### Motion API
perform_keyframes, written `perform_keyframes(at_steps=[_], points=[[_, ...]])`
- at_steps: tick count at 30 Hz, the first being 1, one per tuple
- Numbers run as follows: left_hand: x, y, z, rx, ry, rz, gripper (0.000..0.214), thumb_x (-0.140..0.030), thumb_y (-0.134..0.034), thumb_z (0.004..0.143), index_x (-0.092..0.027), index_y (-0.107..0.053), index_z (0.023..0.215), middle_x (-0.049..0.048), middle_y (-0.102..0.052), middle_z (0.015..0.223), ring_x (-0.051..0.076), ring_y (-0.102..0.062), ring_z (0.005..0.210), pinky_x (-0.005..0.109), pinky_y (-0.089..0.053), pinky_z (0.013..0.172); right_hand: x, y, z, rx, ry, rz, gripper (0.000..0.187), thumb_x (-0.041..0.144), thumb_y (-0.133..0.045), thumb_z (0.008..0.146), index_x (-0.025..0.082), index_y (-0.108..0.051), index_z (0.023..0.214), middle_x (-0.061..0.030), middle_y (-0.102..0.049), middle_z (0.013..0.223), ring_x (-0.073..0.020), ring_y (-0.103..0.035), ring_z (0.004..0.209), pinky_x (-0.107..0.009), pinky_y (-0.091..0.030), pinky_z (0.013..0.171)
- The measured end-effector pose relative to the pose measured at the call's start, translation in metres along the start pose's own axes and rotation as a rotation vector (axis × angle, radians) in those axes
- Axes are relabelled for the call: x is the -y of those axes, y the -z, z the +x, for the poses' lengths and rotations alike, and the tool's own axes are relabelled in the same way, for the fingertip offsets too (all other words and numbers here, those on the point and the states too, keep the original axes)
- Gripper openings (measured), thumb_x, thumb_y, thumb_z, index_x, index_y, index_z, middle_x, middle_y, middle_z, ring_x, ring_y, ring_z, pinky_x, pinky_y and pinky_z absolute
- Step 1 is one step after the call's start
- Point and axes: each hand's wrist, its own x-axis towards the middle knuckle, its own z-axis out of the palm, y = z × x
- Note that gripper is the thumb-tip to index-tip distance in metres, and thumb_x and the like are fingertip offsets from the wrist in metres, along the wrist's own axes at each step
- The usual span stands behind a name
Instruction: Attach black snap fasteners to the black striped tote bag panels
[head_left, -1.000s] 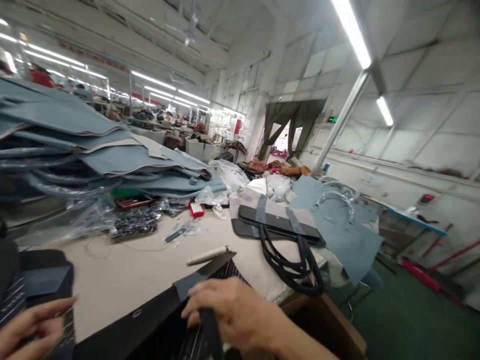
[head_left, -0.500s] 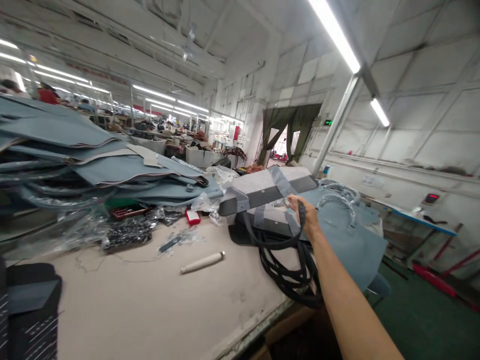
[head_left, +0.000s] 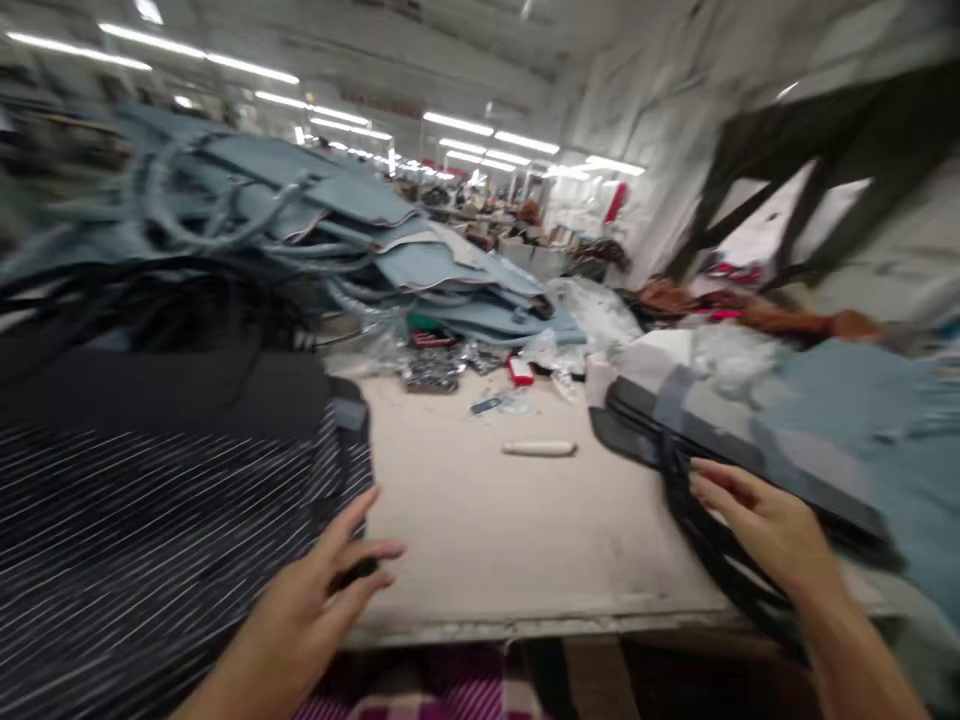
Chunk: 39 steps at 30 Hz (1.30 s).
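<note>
Head cam is showing a beige table (head_left: 480, 550) stretching across in front of me. A big heap of blue pieces (head_left: 360, 205) is sprawling along the far left, with handle loops sticking up. Closer in on my left, a black striped stack (head_left: 150, 500) is taking up that whole side, dark straps looping over its back end. On the right some flat black pieces (head_left: 630, 410) are lying at a slant, their black straps (head_left: 697, 530) trailing toward the table's near edge.

My left hand (head_left: 307, 600) is hovering by the striped stack's right edge, fingers spreading apart and not clenching anything I can make out. My right hand (head_left: 772, 530) is half curling in front of those straps; can't tell if it's gripping one or just passing.

Between the hands, farther back, a pale stick (head_left: 538, 449) is lying crosswise, and beyond it a little red-and-white thing (head_left: 520, 369) is sitting near crumpled plastic (head_left: 551, 350).
</note>
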Motion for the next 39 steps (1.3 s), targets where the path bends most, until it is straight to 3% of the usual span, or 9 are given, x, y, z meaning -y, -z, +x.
perform_keyframes(at_steps=[2,6,10,13,20,28,34,36,39], points=[[-0.004,0.003,-0.008,0.062,0.066,-0.13,0.061,-0.03,-0.048,0.093,-0.023,-0.025,0.149,0.0032,-0.075,0.108,0.016,-0.071,0.089,0.027,-0.057,0.076,0.067,-0.028,-0.029,0.132,0.138,0.235,0.037,0.051,-0.068,0.077,0.025,-0.075,0.103,-0.0065,-0.078,0.092,-0.0258,-0.073,0.078,-0.038,-0.059,0.076],[-0.011,0.003,-0.007,0.072,0.056,-0.183,0.068,-0.014,-0.047,0.089,-0.021,-0.021,0.151,0.0032,-0.074,0.112,0.013,-0.07,0.088,0.031,-0.054,0.09,0.193,-0.065,-0.093,0.407,0.479,0.584,0.016,0.031,-0.065,0.087,0.025,-0.074,0.099,-0.0024,-0.077,0.089,-0.0172,-0.071,0.075,-0.029,-0.058,0.073],[-0.01,0.006,-0.011,0.06,0.024,-0.109,0.075,-0.009,-0.046,0.085,-0.021,-0.017,0.153,0.0027,-0.074,0.114,0.015,-0.07,0.092,0.033,-0.052,0.095,0.256,-0.095,-0.122,0.518,0.644,0.726,0.027,0.015,-0.06,0.088,0.022,-0.067,0.113,-0.0025,-0.073,0.094,-0.0149,-0.067,0.079,-0.028,-0.055,0.075],[-0.004,0.008,-0.016,0.067,0.012,-0.003,0.08,-0.008,-0.044,0.083,-0.016,-0.01,0.155,0.0057,-0.073,0.114,0.018,-0.071,0.093,0.033,-0.054,0.088,0.27,-0.11,-0.126,0.541,0.688,0.759,0.027,0.012,-0.06,0.087,0.02,-0.067,0.112,-0.0034,-0.073,0.092,-0.0154,-0.066,0.08,-0.029,-0.054,0.075],[0.007,0.013,-0.021,0.129,0.033,0.231,0.078,-0.007,-0.039,0.084,-0.004,-0.004,0.154,0.0148,-0.074,0.103,0.025,-0.072,0.086,0.038,-0.057,0.076,0.284,-0.12,-0.13,0.647,0.577,0.81,0.02,0.014,-0.062,0.087,0.02,-0.072,0.103,-0.0029,-0.077,0.093,-0.0144,-0.07,0.077,-0.026,-0.056,0.073],[0.014,0.011,-0.022,0.158,0.045,0.405,0.077,-0.006,-0.036,0.085,-0.002,0.002,0.152,0.0114,-0.072,0.087,0.022,-0.07,0.071,0.036,-0.058,0.068,0.3,-0.13,-0.137,0.562,0.591,0.72,0.019,0.013,-0.058,0.081,0.019,-0.071,0.093,-0.0026,-0.075,0.079,-0.0153,-0.069,0.066,-0.026,-0.056,0.066],[0.015,0.006,-0.022,0.195,0.031,0.432,0.088,-0.001,-0.038,0.082,-0.008,0.015,0.152,0.0109,-0.072,0.093,0.023,-0.071,0.078,0.036,-0.06,0.069,0.306,-0.141,-0.144,0.446,0.591,0.67,0.007,0.018,-0.056,0.078,0.022,-0.06,0.074,-0.0009,-0.066,0.063,-0.016,-0.062,0.053,-0.025,-0.05,0.053],[0.016,0.006,-0.018,0.231,-0.015,0.428,0.09,-0.005,-0.042,0.082,-0.005,0.015,0.151,0.0141,-0.072,0.097,0.024,-0.071,0.082,0.036,-0.06,0.07,0.305,-0.148,-0.147,0.448,0.552,0.704,0.008,0.021,-0.057,0.078,0.023,-0.058,0.071,0.0004,-0.064,0.059,-0.0156,-0.06,0.05,-0.024,-0.048,0.05],[0.021,0.01,-0.008,0.324,-0.06,0.445,0.099,-0.011,-0.054,0.075,0.002,0.006,0.151,0.0189,-0.073,0.098,0.028,-0.072,0.079,0.036,-0.06,0.064,0.303,-0.165,-0.149,0.542,0.355,0.781,0.014,0.033,-0.058,0.081,0.024,-0.059,0.07,-0.0008,-0.064,0.061,-0.0176,-0.061,0.053,-0.026,-0.05,0.054]])
